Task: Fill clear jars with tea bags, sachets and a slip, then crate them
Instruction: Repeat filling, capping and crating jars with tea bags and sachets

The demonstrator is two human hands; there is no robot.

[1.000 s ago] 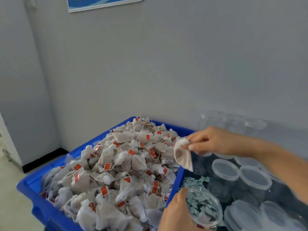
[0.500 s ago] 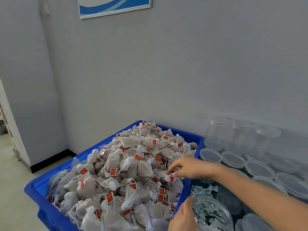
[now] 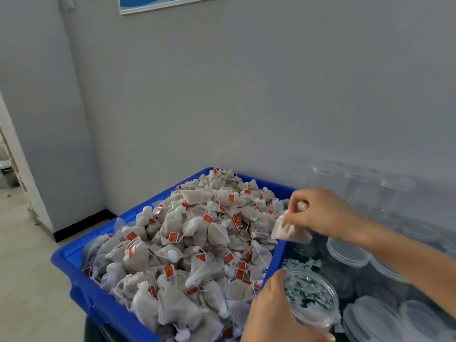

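A blue crate point(image 3: 74, 267) is heaped with pale tea bags point(image 3: 192, 238) bearing red tags. My right hand point(image 3: 318, 213) pinches one tea bag point(image 3: 291, 232) by its top, hanging just past the crate's right rim. My left hand point(image 3: 274, 314) grips an open clear jar point(image 3: 313, 299) at the bottom, next to the crate. Through the jar I see small grey-green sachets point(image 3: 302, 290).
Several lidded clear jars point(image 3: 348, 253) stand to the right, with empty upright jars point(image 3: 357, 186) against the grey wall behind them. More lidded jars point(image 3: 375, 319) sit at the bottom right. Floor and a doorway lie to the left.
My right hand went down into the heap, then rose to the right with a tea bag pinched in it. My left hand kept hold of the jar.
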